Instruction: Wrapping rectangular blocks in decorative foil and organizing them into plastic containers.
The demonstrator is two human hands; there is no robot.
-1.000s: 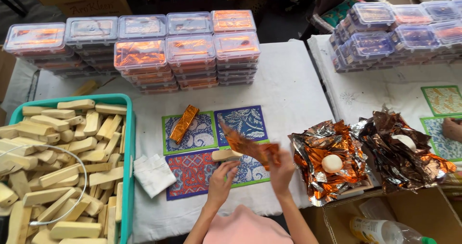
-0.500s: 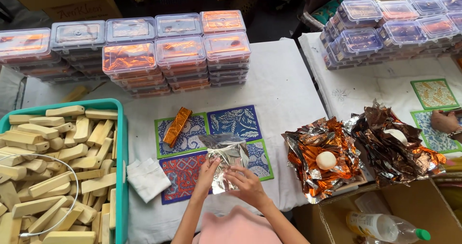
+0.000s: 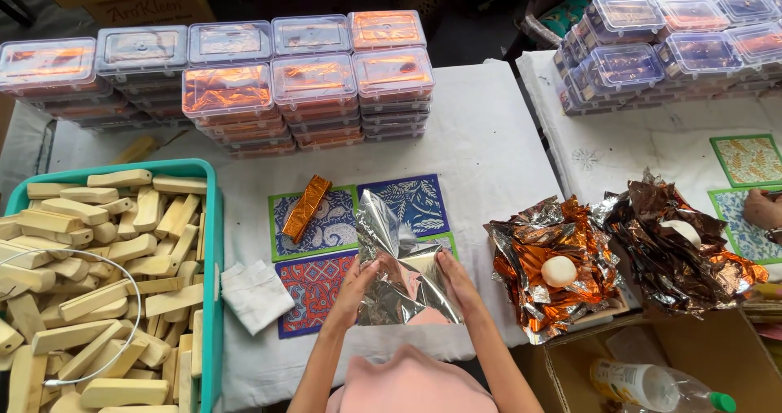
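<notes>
**Foil sheet in both hands, silver side up**

Biggest thing here is the table (image 3: 489, 136) with its white cloth, pretty much covered. On my left sits a teal crate (image 3: 208, 242) piled with pale wooden blocks (image 3: 90, 283), and a loop of white wire lies on top of them. Along the far edge are stacks of clear lidded boxes (image 3: 309, 87), most with orange foil showing through the lids. A second table off to the right has more of those boxes (image 3: 668, 46), and somebody else's hand (image 3: 762, 209) rests over there on a patterned mat.

To my right is a heap of crumpled orange foil (image 3: 554, 262) with a white ball (image 3: 559, 270) on it, and just beside that a darker copper heap (image 3: 676, 250). Down at the bottom right is an open cardboard box (image 3: 652, 364) with a plastic bottle (image 3: 652, 384) inside.

Right in front of me are the patterned mats (image 3: 326, 226), blue, green and red. A bar wrapped in orange foil (image 3: 306, 208) lies on the green one. A folded white cloth (image 3: 257, 295) sits between the mats and the crate.

The foil sheet (image 3: 399, 266) lies over the mats, wrinkled. My left hand (image 3: 354, 287) pinches its left edge, my right hand (image 3: 456, 278) holds the right edge, fingers curled lightly on it, not clenched. I can't tell if anything is under the sheet.
</notes>
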